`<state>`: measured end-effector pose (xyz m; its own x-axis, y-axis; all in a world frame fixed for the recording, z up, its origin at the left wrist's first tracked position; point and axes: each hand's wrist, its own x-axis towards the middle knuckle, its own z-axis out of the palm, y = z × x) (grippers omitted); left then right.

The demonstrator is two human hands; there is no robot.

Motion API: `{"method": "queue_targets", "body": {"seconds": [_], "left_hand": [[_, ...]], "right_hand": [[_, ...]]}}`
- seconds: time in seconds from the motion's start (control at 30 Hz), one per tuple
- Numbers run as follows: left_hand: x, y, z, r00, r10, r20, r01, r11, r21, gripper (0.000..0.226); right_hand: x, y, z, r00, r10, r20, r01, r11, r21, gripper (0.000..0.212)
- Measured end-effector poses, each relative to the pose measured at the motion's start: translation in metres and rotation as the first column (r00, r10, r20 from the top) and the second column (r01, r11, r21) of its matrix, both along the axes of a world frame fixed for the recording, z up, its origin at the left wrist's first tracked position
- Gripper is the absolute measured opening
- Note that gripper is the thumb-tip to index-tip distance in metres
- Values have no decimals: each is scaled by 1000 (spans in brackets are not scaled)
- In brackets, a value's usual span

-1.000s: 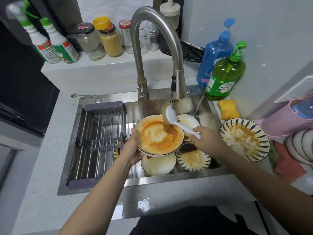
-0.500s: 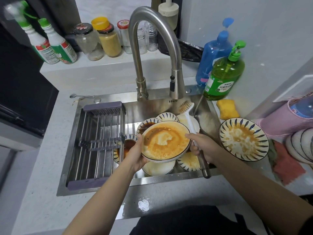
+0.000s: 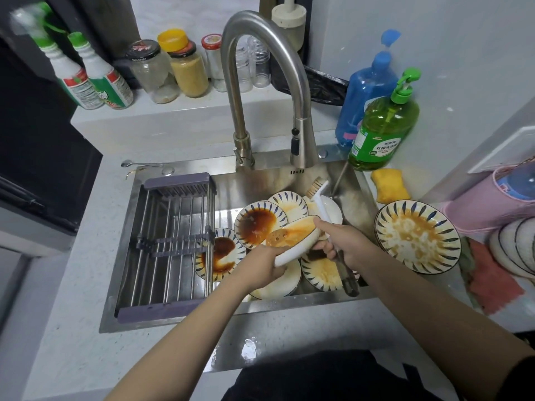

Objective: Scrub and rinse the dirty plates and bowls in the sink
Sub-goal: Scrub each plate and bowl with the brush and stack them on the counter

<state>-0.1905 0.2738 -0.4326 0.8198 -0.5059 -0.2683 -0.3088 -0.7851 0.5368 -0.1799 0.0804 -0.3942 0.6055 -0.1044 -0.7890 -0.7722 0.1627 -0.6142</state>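
**Holding a tilted bowl over the sink**

Gripping the rim of a white bowl (image 3: 293, 241) with my left hand (image 3: 262, 269), I hold it above the sink (image 3: 179, 321), tilted so that its orange-stained inside faces away from me and its white underside shows toward the camera. The fingers of this hand are curled around the near left edge of the bowl. My right hand (image 3: 346, 246) is just beside the right edge of the bowl and is closed around the handle of a dish brush (image 3: 318, 195). The white neck of the brush rises from my fist toward the back wall of the sink, with the bristle head upward, apart from the bowl; the dark end of the handle comes out below my hand.

Under both hands, several dirty plates (image 3: 259, 224) with blue stripes on the rim lie overlapping on the sink floor, some with dark brown sauce. One more dirty striped bowl (image 3: 417, 237) stands on the counter, to the right of my right hand. A metal drying rack (image 3: 170, 244) fills the left part of the sink. The faucet (image 3: 263, 82) arches above the plates.
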Motion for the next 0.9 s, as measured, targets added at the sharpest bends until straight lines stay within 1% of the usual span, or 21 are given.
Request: {"method": "queue_targets", "body": {"seconds": [0.07,0.1,0.13,0.17,0.2,0.23,0.27,0.33,0.37,0.4,0.43,0.47,0.53,0.6,0.63,0.67,0.7,0.73,0.8,0.87,0.9], "left_hand": [[4,3,1,990,101,-100,-105,994,-39,21],[5,6,0,968,177,-176,-194,978,-80,23],[7,9,-1,925,263,-273,-304,945,-118,31],[9,12,-3,867,334,-370,-409,900,-147,41],[10,16,-2,808,383,-447,-497,851,-170,52],[12,20,-3,754,408,-515,-570,796,-204,60],[13,23,-4,697,415,-585,-635,737,-233,66],[15,27,-9,605,394,-692,-726,630,-276,72],[15,27,-8,587,375,-718,-742,604,-291,71],[16,27,-6,585,361,-726,-743,597,-301,70],[16,27,-4,590,349,-728,-740,594,-315,69],[17,25,0,592,334,-733,-739,588,-329,71],[17,22,6,570,306,-763,-757,557,-343,75],[18,18,10,543,296,-786,-779,526,-340,71],[18,17,10,536,298,-790,-787,516,-339,66],[19,16,10,533,308,-788,-793,507,-338,60],[19,17,8,537,329,-777,-794,507,-335,57],[19,17,7,549,351,-758,-790,514,-334,58],[19,18,7,588,380,-714,-753,580,-311,62],[16,18,8,627,387,-676,-705,650,-282,54],[15,18,8,639,395,-660,-692,670,-269,47]], "right_hand": [[-2,-3,6,998,62,16,-62,998,-20,39],[-4,-6,8,993,115,35,-111,990,-86,43],[-7,-8,10,980,188,61,-174,967,-186,44],[-11,-11,11,956,279,90,-240,921,-307,42],[-16,-15,12,917,382,118,-298,850,-435,40],[-20,-18,14,857,495,141,-343,753,-561,39],[-25,-21,16,778,611,146,-368,632,-681,39],[-32,-22,23,581,811,65,-354,324,-877,38],[-35,-19,27,491,871,-6,-319,174,-932,38],[-36,-14,30,423,903,-67,-282,62,-957,40],[-34,-11,30,385,916,-116,-251,-17,-968,41],[-30,-10,31,381,911,-156,-232,-70,-970,42],[-16,-12,32,437,867,-239,-264,-131,-956,43],[-13,-10,36,444,854,-272,-303,-142,-942,42],[-18,-6,39,412,871,-267,-268,-164,-949,42],[-26,0,41,358,902,-243,-192,-184,-964,41],[-34,6,43,311,927,-211,-136,-177,-975,40],[-37,7,44,295,933,-205,-110,-180,-978,38],[-26,-1,42,343,904,-255,-157,-212,-964,35],[-14,-8,45,381,859,-342,-235,-268,-934,34],[-14,-8,48,380,852,-359,-227,-290,-930,34]]}}
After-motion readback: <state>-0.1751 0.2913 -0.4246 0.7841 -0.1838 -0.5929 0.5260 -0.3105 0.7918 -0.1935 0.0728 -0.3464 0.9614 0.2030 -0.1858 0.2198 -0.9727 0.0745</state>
